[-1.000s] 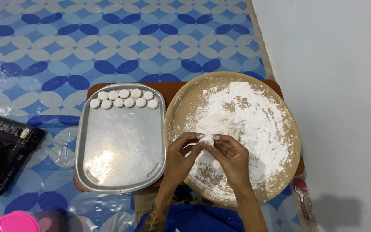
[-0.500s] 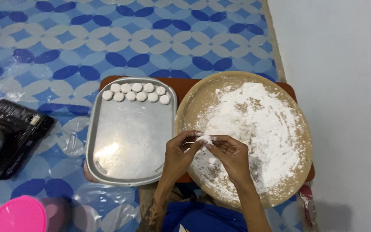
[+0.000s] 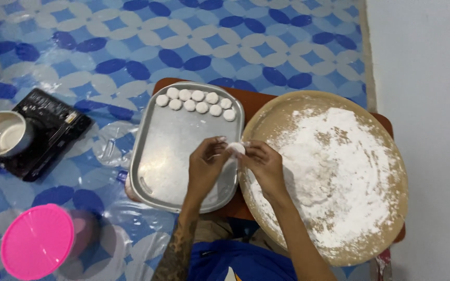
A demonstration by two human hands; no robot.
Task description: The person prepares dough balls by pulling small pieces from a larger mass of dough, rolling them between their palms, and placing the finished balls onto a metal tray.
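While I pinch: my left hand and my right hand meet over the seam between the two trays, fingertips pressed together around one small white dough piece.
Grip state: both hands are closed on the piece from opposite sides, left thumb and fingers curled in, right fingers folded over it; the piece shows only as a pale lump between the tips.
Shape of the piece: roundish, no long axis that I can make out.
Nearer hand: neither, it sits midway, touched by both.
Left of the grip: the metal tray, its bare floor just under my left hand.
Ahead and left of the grip: two short rows of finished white rounds along the tray's far edge, well apart from my fingers.
Right of the grip: the round wooden tray, its heap of white flour beginning just beside my right hand.
Under both trays: a low brown board.
Far left of the grip: a black stove with a pot on it.
Near left, toward me: a pink lid on the blue patterned floor sheet.
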